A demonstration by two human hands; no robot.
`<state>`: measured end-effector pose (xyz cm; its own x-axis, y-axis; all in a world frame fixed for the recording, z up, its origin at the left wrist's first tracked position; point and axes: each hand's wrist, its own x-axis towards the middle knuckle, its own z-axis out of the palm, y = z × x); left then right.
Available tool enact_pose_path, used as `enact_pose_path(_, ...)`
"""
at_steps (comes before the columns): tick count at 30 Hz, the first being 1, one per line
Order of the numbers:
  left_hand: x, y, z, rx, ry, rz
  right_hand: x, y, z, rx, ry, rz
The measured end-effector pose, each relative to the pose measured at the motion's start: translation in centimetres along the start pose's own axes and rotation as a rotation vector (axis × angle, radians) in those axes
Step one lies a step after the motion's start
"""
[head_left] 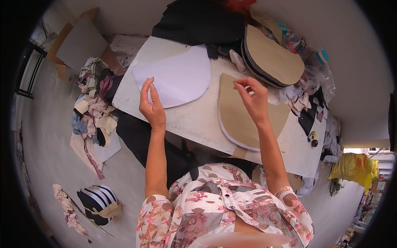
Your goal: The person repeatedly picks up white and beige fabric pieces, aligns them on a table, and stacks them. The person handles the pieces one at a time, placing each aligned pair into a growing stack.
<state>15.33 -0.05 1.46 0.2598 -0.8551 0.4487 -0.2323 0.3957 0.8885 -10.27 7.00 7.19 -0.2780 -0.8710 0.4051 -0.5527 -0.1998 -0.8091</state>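
My left hand [152, 108] is raised over the near left edge of a white rounded panel [184, 78]. Its thumb stands a little apart from the fingers, and nothing shows between them. My right hand [254, 99] hovers above a tan rounded panel [236, 118] with a white rim showing along its curved side. The right fingers curl in and the thumb comes close to the index finger in a pinch. Whatever may be in that pinch is too small to make out. Both panels lie on the white table [188, 124].
A stack of tan and black rounded panels [275, 56] sits at the table's far right, beside clear plastic bags [324, 78] and fabric scraps [302, 103]. Black fabric [198, 20] covers the far edge. Scraps [95, 115] pile up left of the table; a striped bundle [99, 202] lies on the floor.
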Motion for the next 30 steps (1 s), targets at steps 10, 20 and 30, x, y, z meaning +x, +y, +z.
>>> enact_pose_path(10, 1.8, -4.1, -6.0, 0.081, 0.225, -0.191, 2.9, -1.4, 18.9, -0.328, -0.534, -0.320)
enact_pose_path(20, 2.2, -6.0, -4.2, 0.722, -0.206, 0.084, 3.6, -1.4, 18.9, -0.293, -0.624, -0.207)
enact_pose_path(30, 2.0, -7.1, -3.5, 0.998, -0.302, 0.081, 9.3, -2.4, 1.4, 0.567, -0.222, 0.145)
